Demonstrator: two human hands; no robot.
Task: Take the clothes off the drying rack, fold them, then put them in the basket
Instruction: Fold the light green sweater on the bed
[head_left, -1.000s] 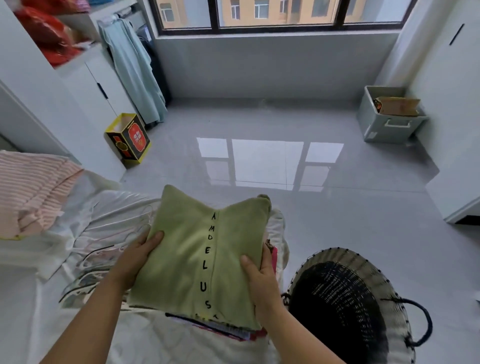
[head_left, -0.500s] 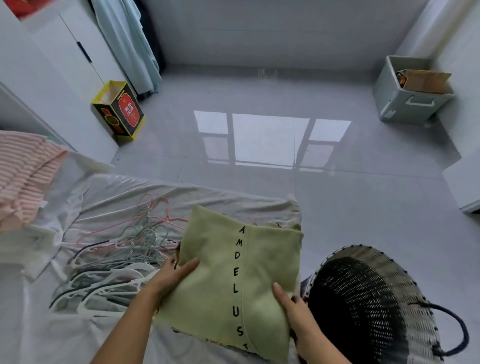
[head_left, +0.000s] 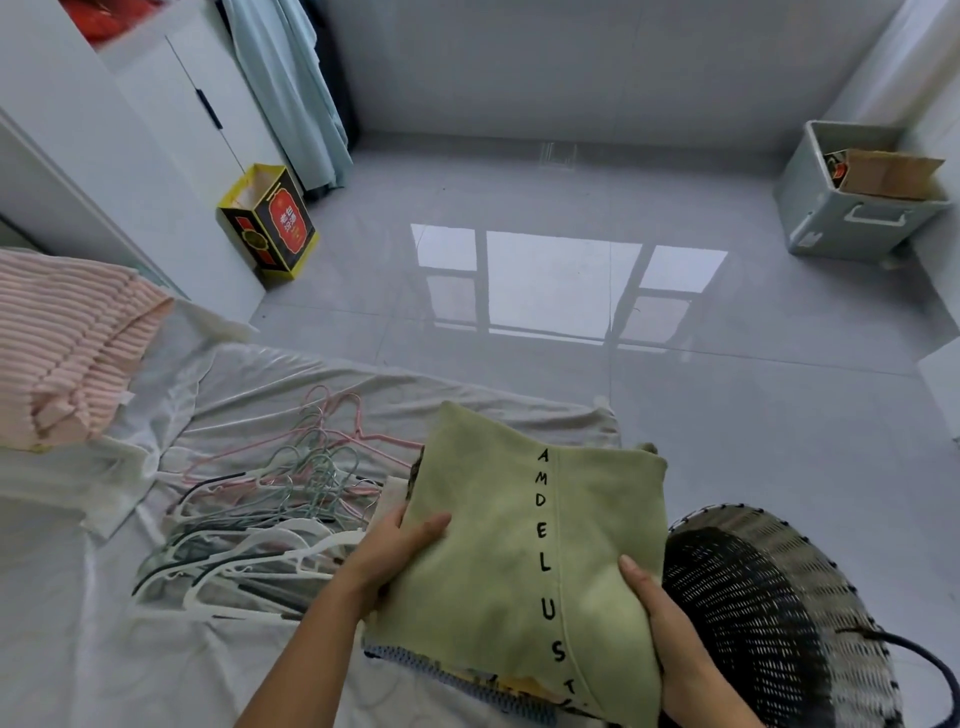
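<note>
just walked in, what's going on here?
A person grips a folded green garment with both hands: left hand on its left edge, right hand on its right. Other folded clothes are stacked beneath it. The stack is beside the woven basket, not yet inside. Empty hangers lie piled on the white sheet.

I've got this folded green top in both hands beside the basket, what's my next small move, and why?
Probably swing the folded green fabric top with black lettering rightward and lower it into the black-and-white woven basket. Your left hand and right hand grip its two sides, and the basket's open mouth sits right beside it.
</note>
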